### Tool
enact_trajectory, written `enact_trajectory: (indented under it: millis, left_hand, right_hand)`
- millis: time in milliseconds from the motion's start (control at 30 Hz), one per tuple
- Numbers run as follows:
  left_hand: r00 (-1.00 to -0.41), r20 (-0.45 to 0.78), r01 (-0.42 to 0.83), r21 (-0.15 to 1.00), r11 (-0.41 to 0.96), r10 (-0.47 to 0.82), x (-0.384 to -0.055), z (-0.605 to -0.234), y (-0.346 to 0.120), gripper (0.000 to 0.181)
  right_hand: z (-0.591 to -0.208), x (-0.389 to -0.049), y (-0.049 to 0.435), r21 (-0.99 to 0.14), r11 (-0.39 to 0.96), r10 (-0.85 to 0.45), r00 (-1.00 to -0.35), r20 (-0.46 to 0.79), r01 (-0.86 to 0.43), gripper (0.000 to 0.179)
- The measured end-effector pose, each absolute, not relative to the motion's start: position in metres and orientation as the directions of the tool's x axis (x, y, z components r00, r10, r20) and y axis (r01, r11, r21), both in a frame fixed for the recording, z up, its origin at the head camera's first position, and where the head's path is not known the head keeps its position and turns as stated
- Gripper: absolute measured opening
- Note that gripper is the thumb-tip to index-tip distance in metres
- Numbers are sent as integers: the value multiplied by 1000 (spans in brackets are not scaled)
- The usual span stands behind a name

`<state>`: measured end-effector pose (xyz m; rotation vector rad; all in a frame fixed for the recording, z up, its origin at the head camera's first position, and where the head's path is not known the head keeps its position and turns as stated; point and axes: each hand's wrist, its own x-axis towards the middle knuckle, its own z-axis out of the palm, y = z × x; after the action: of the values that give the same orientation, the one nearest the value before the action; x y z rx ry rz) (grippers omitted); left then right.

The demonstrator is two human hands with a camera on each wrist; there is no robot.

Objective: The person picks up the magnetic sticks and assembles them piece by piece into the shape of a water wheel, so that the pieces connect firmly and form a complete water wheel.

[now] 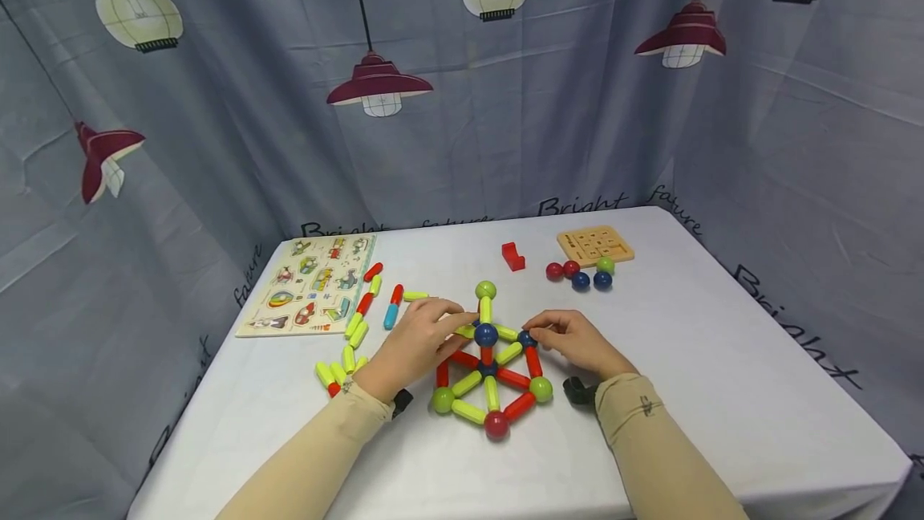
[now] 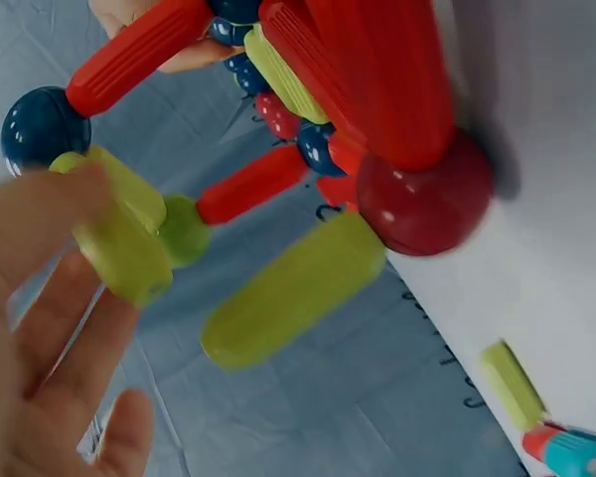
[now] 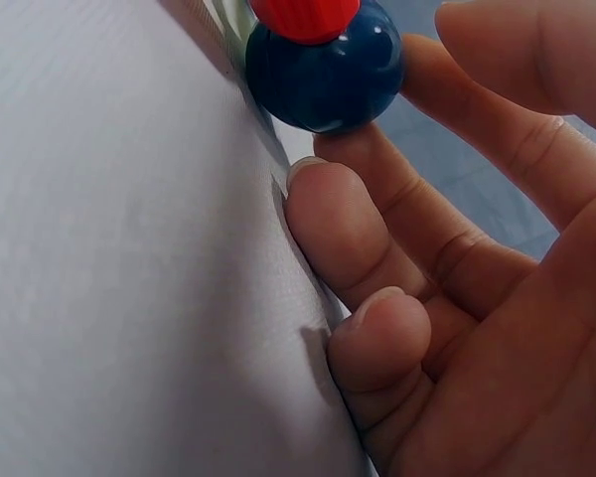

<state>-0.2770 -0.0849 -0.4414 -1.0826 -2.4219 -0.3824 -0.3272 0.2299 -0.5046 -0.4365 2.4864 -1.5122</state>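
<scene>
A magnetic building model of rods and balls stands on the table, with a dark blue ball (image 1: 488,367) at its hub and a post topped by a green ball (image 1: 486,290). My left hand (image 1: 422,342) is at its far left side, pinching a yellow-green rod (image 2: 129,248) between thumb and fingers. That rod's end lies close to a green ball (image 2: 186,231). At the model's right, the fingers of my right hand (image 1: 577,341) are curled about a blue ball (image 3: 328,75) joined to a red rod (image 1: 532,361). The far side of the ring is partly hidden by my left hand.
Loose rods (image 1: 358,315) lie on the left beside a picture puzzle board (image 1: 310,283). Several balls (image 1: 581,281) sit at the back right, near a wooden board (image 1: 595,244). A red block (image 1: 513,256) lies behind the model. Curtains surround the table (image 1: 722,392).
</scene>
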Motion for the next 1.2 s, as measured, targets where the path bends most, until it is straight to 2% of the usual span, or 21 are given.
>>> enact_trajectory:
  millis: [67, 167, 233, 267, 400, 467, 533, 667, 733, 833, 933, 1000, 1100, 1200]
  left_hand:
    - [-635, 497, 726, 121, 677, 592, -272, -445, -91, 84]
    - [-729, 406, 664, 226, 713, 551, -263, -454, -103, 133]
    - [-779, 333, 621, 285, 730, 531, -261, -460, -111, 151]
    - [-800, 301, 597, 311, 740, 519, -260, -463, -115, 152]
    - [-864, 220, 503, 402, 765, 453, -261, -468, -128, 141]
    - [-884, 181, 465, 439, 769, 432, -262, -468, -134, 127]
    - [-887, 147, 454, 451, 768, 438, -263, -467, -138, 103]
    - [-855, 110, 497, 453, 740, 507, -263, -467, -144, 40]
    - [-839, 110, 519, 457, 722, 533, -263, -469, -146, 23]
    - [-831, 126, 533, 457, 711, 542, -266, -476, -145, 18]
    - [-837, 152, 534, 444, 720, 526, -268, -481, -145, 19]
    - [-842, 167, 528, 442, 725, 512, -269, -484, -147, 21]
    - [-848, 183, 522, 444, 728, 497, -269, -485, -150, 22]
    - [-857, 184, 507, 463, 727, 480, -269, -486, -152, 23]
  right_hand:
    - [-505, -328, 230, -891, 429, -354, -935, -16, -147, 22]
    - [-506, -328, 230, -889, 433, -360, -933, -21, -147, 22]
    - [-505, -328, 232, -887, 438, -353, -935, -17, -149, 20]
    - [-503, -328, 233, -884, 442, -351, -936, -15, -151, 19]
    - [-498, -327, 236, -877, 449, -399, -917, -25, -171, 18]
    - [-496, -325, 238, -879, 439, -440, -898, -29, -187, 19]
    - [-495, -324, 239, -880, 437, -438, -899, -27, -187, 18]
    - [-498, -325, 236, -873, 452, -393, -919, -12, -181, 23]
    - [-500, -324, 233, -868, 458, -419, -908, -18, -194, 31]
    - [-505, -316, 235, -874, 444, -474, -880, -44, -195, 31]
    - [-506, -313, 236, -879, 446, -460, -886, -63, -169, 25]
    - [-504, -317, 239, -883, 451, -376, -925, -60, -126, 22]
    - [-495, -332, 248, -867, 489, -132, -990, 39, -99, 23]
    - [-483, -353, 264, -857, 515, 180, -973, 145, -32, 30]
